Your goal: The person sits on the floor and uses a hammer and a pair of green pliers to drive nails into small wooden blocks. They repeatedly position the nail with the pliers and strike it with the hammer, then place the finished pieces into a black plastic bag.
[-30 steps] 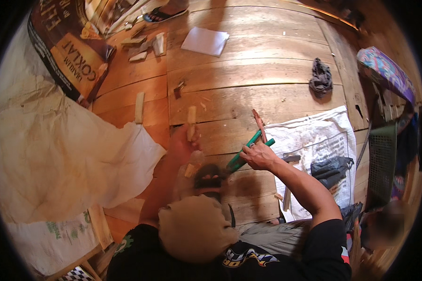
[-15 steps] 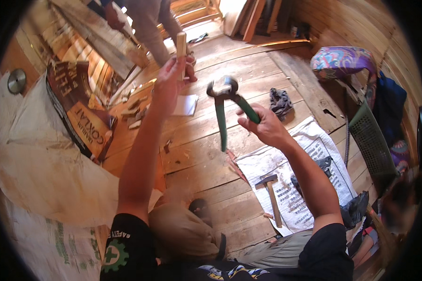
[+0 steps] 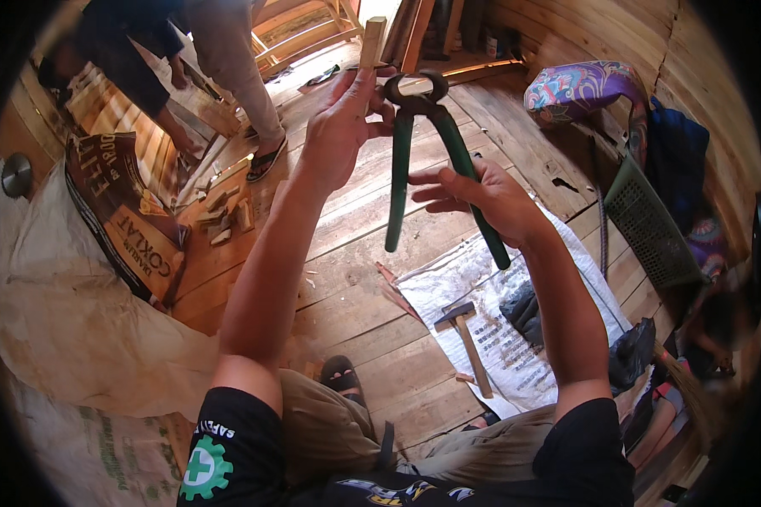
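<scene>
My left hand, raised at the upper middle, is closed around a short squared wooden stick that stands upright out of its grip. Just to its right is a pair of pincers with dark rounded jaws, parted at the tips, and two long green handles spread apart. My right hand grips the right handle, with its other fingers reaching into the gap between the handles. The jaws are beside my left fingers; whether they touch cannot be told.
A hammer lies on a white woven sack over the plank floor. Wood scraps lie at left, near a bent-over person and another person's sandalled foot. A green basket stands at right.
The pincers have moved up beside my left hand, and their handles are spread wider. My left hand with the stick has shifted right. A bending person has come into view at upper left.
</scene>
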A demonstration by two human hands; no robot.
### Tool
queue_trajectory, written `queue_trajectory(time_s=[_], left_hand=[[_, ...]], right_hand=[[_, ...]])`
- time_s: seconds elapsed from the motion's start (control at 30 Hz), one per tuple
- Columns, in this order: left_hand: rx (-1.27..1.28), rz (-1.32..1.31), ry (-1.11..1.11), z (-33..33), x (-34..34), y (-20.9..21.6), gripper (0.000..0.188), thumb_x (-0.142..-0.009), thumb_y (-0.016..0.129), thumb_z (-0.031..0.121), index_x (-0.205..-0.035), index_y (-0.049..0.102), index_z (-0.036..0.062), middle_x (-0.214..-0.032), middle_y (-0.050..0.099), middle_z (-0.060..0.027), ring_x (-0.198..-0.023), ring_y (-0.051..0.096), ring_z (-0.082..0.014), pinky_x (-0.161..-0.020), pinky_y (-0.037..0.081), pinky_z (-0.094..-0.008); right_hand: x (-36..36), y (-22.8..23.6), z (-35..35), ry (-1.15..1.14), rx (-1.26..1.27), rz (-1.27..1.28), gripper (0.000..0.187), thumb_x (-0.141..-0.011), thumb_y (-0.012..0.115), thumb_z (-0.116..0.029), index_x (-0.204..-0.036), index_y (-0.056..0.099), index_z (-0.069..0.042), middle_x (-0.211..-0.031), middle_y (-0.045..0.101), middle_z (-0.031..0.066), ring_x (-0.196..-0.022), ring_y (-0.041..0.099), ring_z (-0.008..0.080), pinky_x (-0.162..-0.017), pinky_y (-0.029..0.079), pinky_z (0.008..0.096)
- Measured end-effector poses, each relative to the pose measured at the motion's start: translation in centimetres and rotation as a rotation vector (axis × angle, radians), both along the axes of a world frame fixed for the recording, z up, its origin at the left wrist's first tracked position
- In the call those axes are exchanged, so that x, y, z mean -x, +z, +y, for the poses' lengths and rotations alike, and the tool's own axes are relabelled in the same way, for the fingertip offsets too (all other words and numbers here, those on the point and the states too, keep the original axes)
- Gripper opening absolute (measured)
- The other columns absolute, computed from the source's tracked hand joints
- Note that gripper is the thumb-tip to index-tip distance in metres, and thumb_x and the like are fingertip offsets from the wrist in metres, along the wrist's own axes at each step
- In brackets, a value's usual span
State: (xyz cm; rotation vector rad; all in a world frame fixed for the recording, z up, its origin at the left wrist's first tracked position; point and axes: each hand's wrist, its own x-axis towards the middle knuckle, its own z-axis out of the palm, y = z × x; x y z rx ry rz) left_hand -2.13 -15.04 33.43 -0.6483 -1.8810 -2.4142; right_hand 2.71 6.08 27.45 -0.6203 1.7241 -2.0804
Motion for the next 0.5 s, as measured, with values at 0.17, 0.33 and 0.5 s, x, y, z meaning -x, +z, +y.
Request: queue_trajectory(time_s=[0.17, 0.33, 0.5], left_hand=[[0.034, 0.021, -0.059, 0.1, 0.4, -0.9, 0.038, -0.102, 0.044, 0.037, -0.121, 0.055, 0.0059, -0.092, 0.058, -0.0031, -0.083, 0.057, -0.0110, -0.071, 0.053, -0.0310], [-0.142, -0.054, -0.102, 0.3, 0.7, -2.5, 0.042, -0.102, 0.041, 0.038, -0.125, 0.052, 0.0047, -0.102, 0.060, -0.0070, -0.091, 0.060, -0.0162, -0.071, 0.054, -0.0336], [-0.328, -0.003, 0.024, 2.1, -0.4, -2.7, 0.040, -0.103, 0.037, 0.041, -0.119, 0.051, 0.0079, -0.101, 0.060, -0.0066, -0.081, 0.058, -0.0165, -0.068, 0.052, -0.0317]], right_hand=[[-0.3, -0.3, 0.0, 0.018, -0.022, -0.040, 0.051, -0.095, 0.060, -0.040, -0.118, 0.059, 0.006, -0.119, 0.063, 0.0192, -0.108, 0.063, 0.0244, -0.093, 0.051, 0.0358], [-0.5, 0.7, -0.2, 0.010, -0.008, -0.001, 0.053, -0.095, 0.058, -0.042, -0.123, 0.055, 0.004, -0.123, 0.062, 0.0210, -0.108, 0.064, 0.0286, -0.094, 0.051, 0.0387], [-0.6, 1.2, -1.5, 0.000, 0.058, 0.059, 0.048, -0.098, 0.055, -0.038, -0.123, 0.056, 0.003, -0.124, 0.060, 0.0203, -0.108, 0.064, 0.0272, -0.097, 0.050, 0.0402]])
